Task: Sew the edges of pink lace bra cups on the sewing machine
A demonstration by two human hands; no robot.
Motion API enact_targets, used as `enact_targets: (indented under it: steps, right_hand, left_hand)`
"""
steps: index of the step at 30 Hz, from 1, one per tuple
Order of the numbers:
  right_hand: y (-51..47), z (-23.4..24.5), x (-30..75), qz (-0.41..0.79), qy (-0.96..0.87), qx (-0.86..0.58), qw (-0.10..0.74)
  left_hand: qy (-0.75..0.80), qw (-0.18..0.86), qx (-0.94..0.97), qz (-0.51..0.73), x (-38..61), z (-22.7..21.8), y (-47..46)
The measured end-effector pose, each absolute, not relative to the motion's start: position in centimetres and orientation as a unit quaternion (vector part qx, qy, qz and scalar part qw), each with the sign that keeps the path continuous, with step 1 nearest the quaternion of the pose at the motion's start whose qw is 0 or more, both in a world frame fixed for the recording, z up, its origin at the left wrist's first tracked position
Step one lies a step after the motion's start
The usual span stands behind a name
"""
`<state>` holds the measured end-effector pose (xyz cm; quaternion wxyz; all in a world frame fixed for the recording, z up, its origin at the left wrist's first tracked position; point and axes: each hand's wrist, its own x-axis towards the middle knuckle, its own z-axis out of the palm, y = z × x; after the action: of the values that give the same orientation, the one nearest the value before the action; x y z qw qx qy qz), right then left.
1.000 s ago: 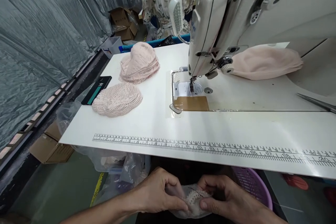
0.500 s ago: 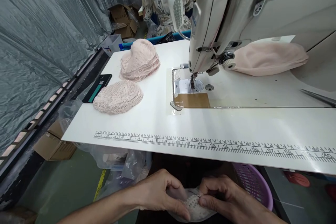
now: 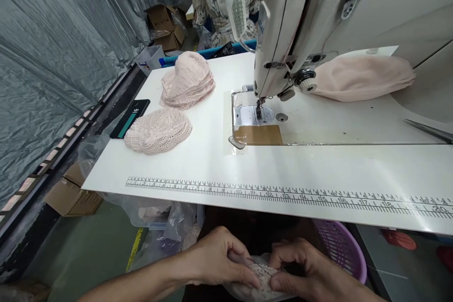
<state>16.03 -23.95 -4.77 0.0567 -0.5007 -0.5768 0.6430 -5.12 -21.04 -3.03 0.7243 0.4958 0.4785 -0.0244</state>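
Note:
Below the table's front edge, my left hand and my right hand both pinch a pale, sheer piece of fabric with a dotted lace pattern. The thumbs press on it from either side, and its lower part runs toward the bottom of the picture. Above them, the white sewing machine stands on the table, with nothing seen under its presser foot. Two stacks of pink lace pieces lie to the left, a near stack and a far stack.
A dark phone-like item lies beside the near stack. Pink smooth cups rest under the machine arm, and metal tweezers or scissors lie at right. A purple basket stands below. Another person in a floral top is behind the table.
My left thumb has shifted slightly right, closer to my right thumb, and the lace fabric between them has turned a little. Both hands keep hold of it.

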Motion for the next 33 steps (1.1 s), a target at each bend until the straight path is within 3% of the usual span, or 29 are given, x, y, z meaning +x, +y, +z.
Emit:
enact_targets:
  steps: [5,14,23,33]
  right_hand:
    - [-23.9,-4.7,16.1,0.647,-0.577,-0.487,0.104]
    - [-24.1,-4.3,16.1,0.630,-0.619,-0.462,0.078]
    - [-24.7,-3.7,16.6,0.591,-0.609,-0.527,0.048]
    - [-26.2,-5.0,17.5,0.594,-0.608,-0.515,0.110]
  left_hand:
    - [0.493,0.734,0.467,-0.024,-4.9,-3.0,-21.0]
    - [0.457,0.743,0.490,0.002,-3.7,-3.1,-21.0]
    - [0.470,0.756,0.456,0.001,-3.2,-3.1,-21.0]
    - [0.502,0.753,0.425,-0.021,-2.0,-3.2,-21.3]
